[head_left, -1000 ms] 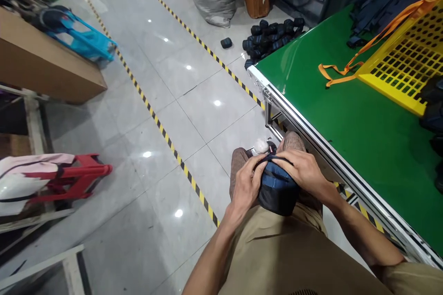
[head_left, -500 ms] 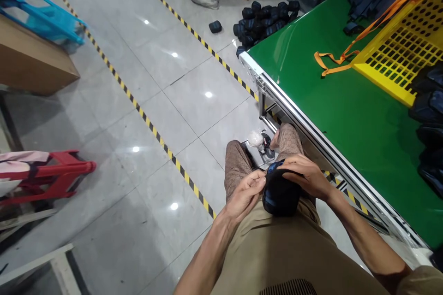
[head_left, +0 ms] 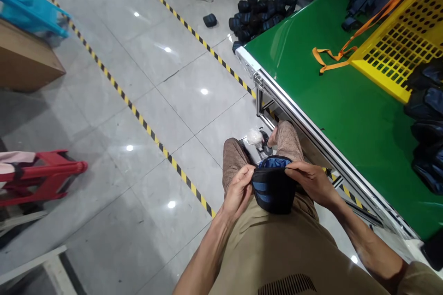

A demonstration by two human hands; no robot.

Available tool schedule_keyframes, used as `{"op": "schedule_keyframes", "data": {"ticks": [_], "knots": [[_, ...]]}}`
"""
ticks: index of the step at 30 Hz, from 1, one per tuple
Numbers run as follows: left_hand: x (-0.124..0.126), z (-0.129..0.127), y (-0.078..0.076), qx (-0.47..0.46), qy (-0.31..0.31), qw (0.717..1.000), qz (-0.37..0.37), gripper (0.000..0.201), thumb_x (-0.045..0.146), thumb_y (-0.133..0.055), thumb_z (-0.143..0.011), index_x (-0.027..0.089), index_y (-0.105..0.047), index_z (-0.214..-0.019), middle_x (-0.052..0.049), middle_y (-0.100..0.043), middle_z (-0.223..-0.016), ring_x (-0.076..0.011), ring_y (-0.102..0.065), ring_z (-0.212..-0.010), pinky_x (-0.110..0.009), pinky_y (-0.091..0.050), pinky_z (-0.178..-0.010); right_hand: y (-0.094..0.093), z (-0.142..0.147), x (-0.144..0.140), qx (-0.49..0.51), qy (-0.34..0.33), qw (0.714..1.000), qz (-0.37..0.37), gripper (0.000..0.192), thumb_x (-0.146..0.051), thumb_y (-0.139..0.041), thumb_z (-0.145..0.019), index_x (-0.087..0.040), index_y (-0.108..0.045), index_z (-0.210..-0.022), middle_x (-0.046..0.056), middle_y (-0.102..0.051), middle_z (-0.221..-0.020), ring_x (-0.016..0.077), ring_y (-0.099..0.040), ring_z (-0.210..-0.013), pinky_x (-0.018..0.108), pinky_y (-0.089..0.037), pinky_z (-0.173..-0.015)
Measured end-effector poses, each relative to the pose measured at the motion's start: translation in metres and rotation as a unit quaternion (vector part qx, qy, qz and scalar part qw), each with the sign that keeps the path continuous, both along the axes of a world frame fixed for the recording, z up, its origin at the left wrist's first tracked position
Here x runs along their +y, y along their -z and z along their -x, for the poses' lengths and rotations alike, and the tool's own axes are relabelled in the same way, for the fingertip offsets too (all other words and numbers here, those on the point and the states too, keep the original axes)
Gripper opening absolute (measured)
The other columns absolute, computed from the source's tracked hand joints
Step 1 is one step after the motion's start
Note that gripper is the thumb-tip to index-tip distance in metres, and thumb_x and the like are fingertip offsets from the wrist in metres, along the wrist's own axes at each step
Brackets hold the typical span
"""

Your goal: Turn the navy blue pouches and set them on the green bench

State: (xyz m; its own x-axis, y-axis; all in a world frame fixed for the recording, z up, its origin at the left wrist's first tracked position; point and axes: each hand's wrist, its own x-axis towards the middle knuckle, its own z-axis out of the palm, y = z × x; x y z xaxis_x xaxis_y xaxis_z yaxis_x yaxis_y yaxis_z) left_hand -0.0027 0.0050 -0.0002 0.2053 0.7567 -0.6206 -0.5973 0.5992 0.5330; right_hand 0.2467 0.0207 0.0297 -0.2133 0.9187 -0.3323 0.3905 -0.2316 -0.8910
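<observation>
I sit beside a green table and hold a small dark navy fabric bundle (head_left: 273, 189) with blue stripes over my lap. My left hand (head_left: 238, 191) pinches its left upper edge. On the other side, my right hand (head_left: 309, 182) grips its right upper edge. Between my hands the top of the bundle gapes and shows a blue lining. My knees in brown patterned trousers lie just beyond it.
The green table (head_left: 332, 101) with a metal rim runs along my right. It carries a yellow perforated crate (head_left: 401, 50), an orange strap (head_left: 332, 55) and dark bundles (head_left: 427, 124). More dark bundles (head_left: 259, 14) lie heaped on the tiled floor. A red stool (head_left: 44, 175) stands at left.
My hands have shifted from pressing on top of the bundle to gripping its two upper edges, and its blue-lined opening now shows. The view drifted slightly right and down.
</observation>
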Motion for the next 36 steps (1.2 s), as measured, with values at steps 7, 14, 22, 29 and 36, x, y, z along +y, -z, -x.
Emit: {"op": "schedule_keyframes", "data": {"ticks": [7,14,22,29,36], "knots": [[-0.006,0.003,0.001,0.001,0.007,1.0,-0.013,0.047,0.053,-0.101,-0.083,0.016,-0.072,-0.086,0.0,-0.065,-0.079,-0.0132,-0.057,-0.075,-0.025,-0.047,-0.074,-0.007,-0.008,0.007,0.141,0.026,0.973,0.181,0.059,-0.061,-0.092,-0.088,-0.025,-0.078,-0.133,-0.005,-0.063,-0.068,0.0156,-0.054,-0.059,0.027,-0.042,-0.056],[-0.01,-0.003,-0.004,-0.011,-0.005,1.0,-0.018,0.046,0.052,-0.101,-0.082,0.017,-0.072,-0.085,0.002,-0.062,-0.077,-0.0119,-0.054,-0.073,-0.024,-0.046,-0.073,0.028,-0.02,0.016,-0.012,0.09,0.996,0.014,0.053,-0.075,-0.066,-0.103,-0.023,-0.073,-0.092,0.005,-0.072,-0.09,0.0239,-0.064,-0.084,0.037,-0.054,-0.078],[0.009,-0.009,-0.005,0.028,-0.01,0.999,-0.016,0.046,0.043,-0.104,-0.081,0.021,-0.081,-0.114,-0.003,-0.076,-0.104,-0.0141,-0.068,-0.092,-0.023,-0.055,-0.087,0.004,-0.028,0.023,0.099,-0.017,0.974,0.203,0.055,-0.075,-0.081,-0.093,-0.022,-0.065,-0.094,-0.003,-0.056,-0.076,0.0146,-0.045,-0.066,0.027,-0.034,-0.058],[0.039,0.0,0.001,-0.002,0.231,0.973,-0.021,0.046,0.051,-0.101,-0.082,0.013,-0.08,-0.096,-0.005,-0.073,-0.084,-0.0127,-0.062,-0.071,-0.024,-0.047,-0.069,0.01,-0.023,0.037,0.159,-0.098,0.963,0.194,0.046,-0.06,-0.085,-0.09,-0.024,-0.055,-0.091,-0.006,-0.052,-0.076,0.0133,-0.042,-0.066,0.026,-0.03,-0.059],[0.064,-0.009,0.027,0.393,0.301,0.814,-0.302,0.006,0.027,-0.075,-0.096,0.024,-0.072,-0.092,0.0,-0.061,-0.079,-0.0186,-0.05,-0.07,-0.028,-0.033,-0.069,0.048,-0.021,0.039,-0.109,-0.127,0.984,-0.067,0.013,-0.025,-0.052,-0.109,-0.027,-0.055,-0.096,-0.001,-0.062,-0.083,0.0189,-0.058,-0.076,0.032,-0.037,-0.071]]}}
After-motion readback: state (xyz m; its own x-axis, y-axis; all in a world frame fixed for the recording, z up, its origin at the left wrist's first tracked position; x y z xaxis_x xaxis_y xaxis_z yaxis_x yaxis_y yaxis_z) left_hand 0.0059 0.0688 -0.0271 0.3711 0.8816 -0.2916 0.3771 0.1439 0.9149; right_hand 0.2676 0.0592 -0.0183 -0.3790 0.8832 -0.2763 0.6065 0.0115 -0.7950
